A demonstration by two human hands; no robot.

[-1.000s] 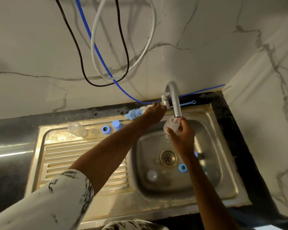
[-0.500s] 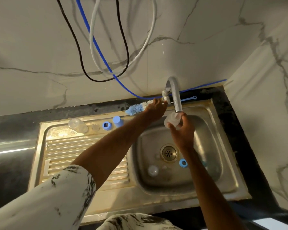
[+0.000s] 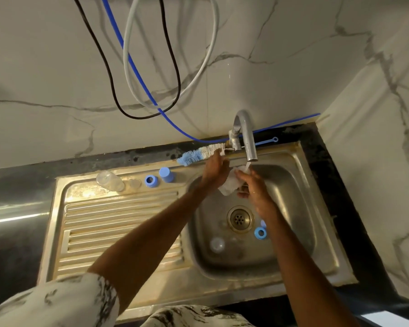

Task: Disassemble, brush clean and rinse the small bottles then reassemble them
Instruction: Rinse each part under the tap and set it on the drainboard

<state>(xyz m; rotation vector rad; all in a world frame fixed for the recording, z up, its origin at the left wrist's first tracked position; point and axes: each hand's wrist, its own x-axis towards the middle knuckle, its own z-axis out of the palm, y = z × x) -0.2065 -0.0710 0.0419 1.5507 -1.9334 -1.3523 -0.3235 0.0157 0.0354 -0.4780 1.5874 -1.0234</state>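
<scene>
Desk [image 3: 17, 182]: dark stone that carries the sink and runs off to the left of the tap.
Sink [image 3: 118, 232]: steel, with its ribbed drainboard left of the tap and its basin directly below it.
Tap [image 3: 247, 138]: a curved spout over the basin's back edge. Water looks to be running from its mouth.
Brush [image 3: 194, 155]: lies along the back rim just left of the tap, with no hand on it.
Left hand [image 3: 213, 172]: just below and left of the tap mouth, against the bottle's left side. Its fingers are hidden, so I cannot tell whether the grip is closed.
Right hand [image 3: 254, 190]: just below the tap mouth, with its grip closed on the bottle and fingertips pinching the upper end.
Small bottle [image 3: 230, 182]: clear and blurred, tilted between both hands right under the tap mouth. It is probably being rinsed.
Clear bottle [image 3: 110, 180]: on its side on the drainboard, well left of the tap.
Blue cap [image 3: 165, 174], blue ring [image 3: 150, 180]: on the drainboard between the clear bottle and the tap.
Second blue ring [image 3: 260, 232], clear piece [image 3: 217, 244]: on the basin floor below the tap, near the drain [image 3: 240, 218].
Risk, slipping: a wet, smooth bottle held by a fingertip pinch could drop into the basin.
Risk, lost parts: the loose pieces lie close to the drain, and running water could push them onto it.
Risk, mix-up: the parts are scattered on both sides of the tap, so caps may be matched to the wrong bottles at reassembly.
</scene>
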